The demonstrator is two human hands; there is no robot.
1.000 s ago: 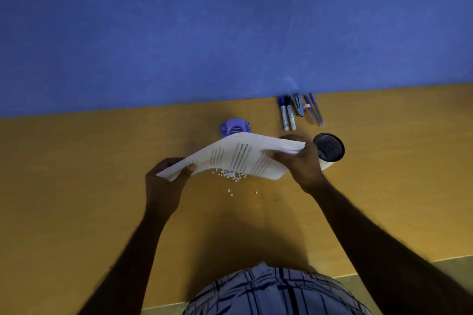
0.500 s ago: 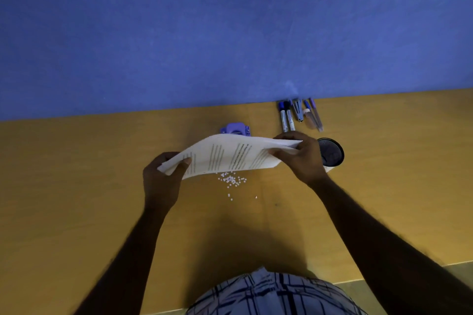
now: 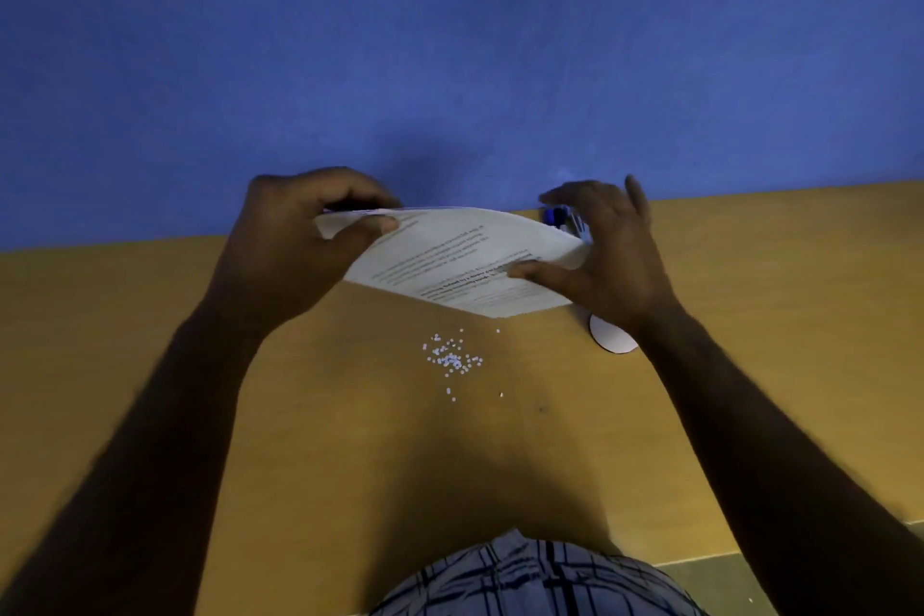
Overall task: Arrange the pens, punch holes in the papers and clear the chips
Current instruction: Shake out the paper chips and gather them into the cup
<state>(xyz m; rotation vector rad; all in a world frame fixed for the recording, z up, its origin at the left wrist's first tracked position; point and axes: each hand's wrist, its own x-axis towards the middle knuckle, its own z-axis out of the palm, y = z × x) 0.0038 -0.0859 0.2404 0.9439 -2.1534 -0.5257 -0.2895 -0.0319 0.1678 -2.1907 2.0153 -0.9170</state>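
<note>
A stack of printed white papers (image 3: 460, 260) is held up in the air over the yellow desk (image 3: 125, 340). My left hand (image 3: 295, 245) pinches its left edge. My right hand (image 3: 605, 255) holds its right side, thumb under the sheet and fingers spread above it. A small heap of white paper chips (image 3: 452, 358) lies on the desk below the papers. Blue pens (image 3: 557, 218) show only in part behind my right hand, against the wall. The hole punch is hidden behind the papers.
A blue wall (image 3: 450, 40) rises directly behind the desk. A white cup (image 3: 612, 338) peeks out under my right wrist. My checked shirt (image 3: 535, 580) is at the bottom, at the desk's near edge.
Both hands have lifted the papers higher and toward the wall, now covering the punch and most of the pens. My right fingers have spread. The chips lie where they were.
</note>
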